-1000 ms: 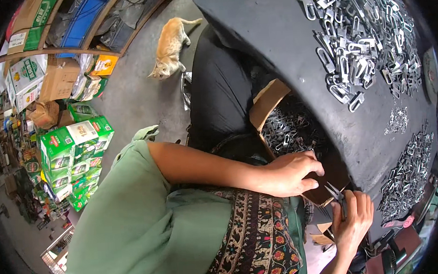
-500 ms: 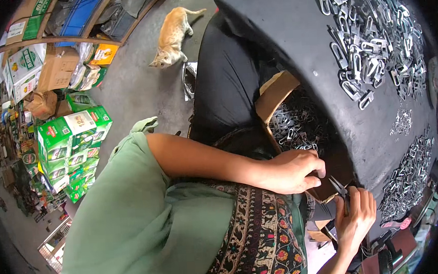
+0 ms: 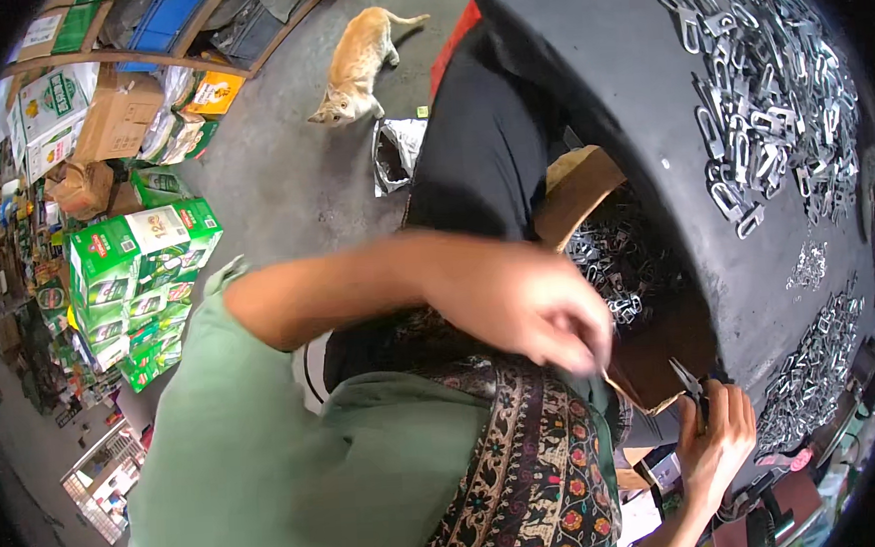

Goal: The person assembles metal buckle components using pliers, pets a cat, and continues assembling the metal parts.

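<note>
My left hand (image 3: 529, 303) hovers blurred over the near edge of a cardboard box (image 3: 578, 190) that holds many small metal clips (image 3: 612, 263). Its fingers are pinched and point down; whether anything sits between them is unclear. My right hand (image 3: 713, 442) is lower right, by the rim of the black table (image 3: 586, 74), and grips a small dark plier-like tool (image 3: 686, 377) whose tip points up toward the box. The two hands are apart.
Several heaps of metal clips (image 3: 767, 93) lie on the black table, with more (image 3: 809, 371) near its right rim. An orange cat (image 3: 355, 68) stands on the grey floor. Green cartons (image 3: 127, 282) and brown boxes (image 3: 112, 118) are stacked at the left.
My left hand has pulled up and left, away from the right hand and the tool it was touching. The view has moved closer to the hands.
</note>
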`<control>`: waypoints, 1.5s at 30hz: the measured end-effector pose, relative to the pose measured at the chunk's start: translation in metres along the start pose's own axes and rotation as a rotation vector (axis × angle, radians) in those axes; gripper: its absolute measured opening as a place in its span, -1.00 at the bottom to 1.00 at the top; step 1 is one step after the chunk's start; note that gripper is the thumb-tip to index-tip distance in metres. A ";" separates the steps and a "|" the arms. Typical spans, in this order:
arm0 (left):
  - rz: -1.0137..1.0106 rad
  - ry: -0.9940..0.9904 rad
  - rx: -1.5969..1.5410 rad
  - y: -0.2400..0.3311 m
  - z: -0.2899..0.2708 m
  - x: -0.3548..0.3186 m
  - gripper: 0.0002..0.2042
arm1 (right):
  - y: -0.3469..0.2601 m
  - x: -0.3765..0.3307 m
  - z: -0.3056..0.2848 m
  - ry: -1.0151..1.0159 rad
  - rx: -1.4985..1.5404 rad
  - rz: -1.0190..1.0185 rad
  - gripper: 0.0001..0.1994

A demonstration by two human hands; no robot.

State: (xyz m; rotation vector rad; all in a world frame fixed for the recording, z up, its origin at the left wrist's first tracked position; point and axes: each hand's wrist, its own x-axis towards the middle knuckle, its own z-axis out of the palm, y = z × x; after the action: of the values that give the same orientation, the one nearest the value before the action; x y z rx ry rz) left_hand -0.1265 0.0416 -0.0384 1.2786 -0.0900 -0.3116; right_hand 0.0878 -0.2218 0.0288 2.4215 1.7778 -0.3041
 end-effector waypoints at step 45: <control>-0.432 1.731 -0.910 -0.626 -0.292 -0.036 -0.11 | 0.064 -0.028 -0.051 -0.537 0.200 0.572 -0.60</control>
State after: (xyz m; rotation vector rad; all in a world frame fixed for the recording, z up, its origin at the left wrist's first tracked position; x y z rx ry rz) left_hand -0.2035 0.1640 -0.7143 0.2962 1.6220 0.4413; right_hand 0.1452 -0.2564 0.0841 2.5116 0.8336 -0.9764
